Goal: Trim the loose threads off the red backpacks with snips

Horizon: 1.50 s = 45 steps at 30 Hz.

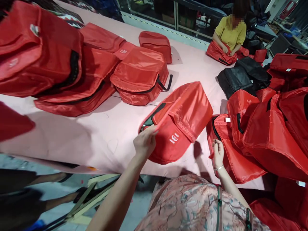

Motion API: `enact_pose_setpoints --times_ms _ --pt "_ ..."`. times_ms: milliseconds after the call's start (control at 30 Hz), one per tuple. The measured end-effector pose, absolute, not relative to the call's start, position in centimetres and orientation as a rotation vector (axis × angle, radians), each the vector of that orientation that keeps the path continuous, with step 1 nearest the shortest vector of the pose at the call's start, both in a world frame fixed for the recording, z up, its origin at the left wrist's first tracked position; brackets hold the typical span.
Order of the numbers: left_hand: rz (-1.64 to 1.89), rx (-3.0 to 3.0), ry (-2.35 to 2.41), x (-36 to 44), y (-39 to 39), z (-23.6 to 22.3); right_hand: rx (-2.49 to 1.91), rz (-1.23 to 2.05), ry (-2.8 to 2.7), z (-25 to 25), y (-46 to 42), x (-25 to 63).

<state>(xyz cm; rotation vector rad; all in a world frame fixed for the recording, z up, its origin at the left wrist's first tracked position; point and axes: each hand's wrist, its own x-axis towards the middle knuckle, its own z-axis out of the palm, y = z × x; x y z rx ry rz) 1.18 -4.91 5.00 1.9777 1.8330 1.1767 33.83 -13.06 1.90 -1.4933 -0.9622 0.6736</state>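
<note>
My left hand (pixel 145 139) is closed on the edge of a red fabric bag (pixel 192 109), which lies tilted in front of me. The bag has a rounded flap with a small white print, and a green and black patch shows inside its raised edge. To the right, my right hand (pixel 218 154), with a bracelet at the wrist, is pinched at the zippered edge of another red bag (pixel 237 160). A black zipper strip and a small white label show on that bag. The exact spot between the right fingertips is hard to make out.
Red bags (pixel 141 72) and a larger stack (pixel 36 54) occupy the left of the pink table (pixel 101 134). Piled red bags (pixel 276 138) and black bags (pixel 240 78) line the right. A person in yellow (pixel 229 30) handles a red bag across the table. Someone's legs (pixel 55 195) show at lower left.
</note>
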Motion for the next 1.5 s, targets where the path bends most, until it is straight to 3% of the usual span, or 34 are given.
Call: enact_pose_setpoints --times_ms 133,300,467,700,933,1500 --pt "1.032 2.322 1.447 -1.2 -9.9 4.1 -1.499 0.436 -0.795 2.9 -11.5 36.3" --pt "0.658 1.944 1.813 -4.0 -16.0 -2.3 -1.572 0.440 -0.758 3.7 -9.1 37.2" --pt "0.547 1.366 2.073 -2.7 -16.9 -3.8 -1.570 0.650 -0.777 2.6 -7.9 36.1" --pt "0.949 0.742 1.834 -0.3 -16.0 -3.3 -1.620 0.790 -0.665 0.2 -8.3 35.8" --pt "1.097 0.217 1.591 1.7 -15.7 -3.0 -1.440 1.244 -0.497 1.1 -10.2 35.7" --pt "1.049 0.204 1.513 3.5 -16.1 -1.7 -1.525 1.224 -0.557 2.1 -9.9 34.7"
